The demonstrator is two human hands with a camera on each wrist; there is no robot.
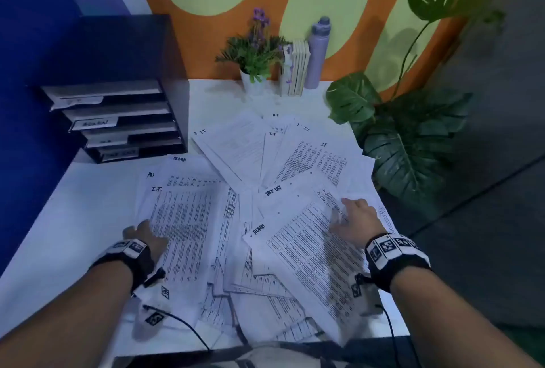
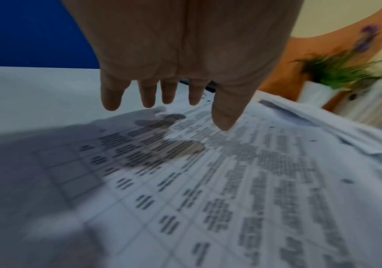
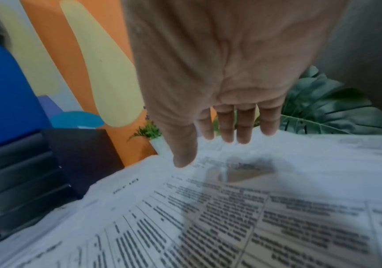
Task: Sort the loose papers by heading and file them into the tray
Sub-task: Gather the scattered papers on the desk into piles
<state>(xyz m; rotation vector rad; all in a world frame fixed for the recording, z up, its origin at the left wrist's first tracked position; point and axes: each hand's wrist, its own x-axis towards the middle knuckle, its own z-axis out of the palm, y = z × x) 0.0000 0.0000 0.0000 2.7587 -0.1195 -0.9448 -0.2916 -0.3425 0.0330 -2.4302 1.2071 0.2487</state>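
Observation:
Loose printed papers lie scattered across the white table, with handwritten headings such as I.T., ADMIN and TASK LIST. The black paper tray stands at the back left, with labelled shelves holding some sheets. My left hand is open over the left edge of an I.T. sheet. In the left wrist view the left hand has straight, spread fingers just above the I.T. sheet. My right hand is open over an ADMIN sheet. In the right wrist view the right hand hovers over the ADMIN sheet and holds nothing.
A potted flower, a row of books and a lilac bottle stand at the back of the table. A large leafy plant crowds the table's right edge. A blue wall is behind the tray.

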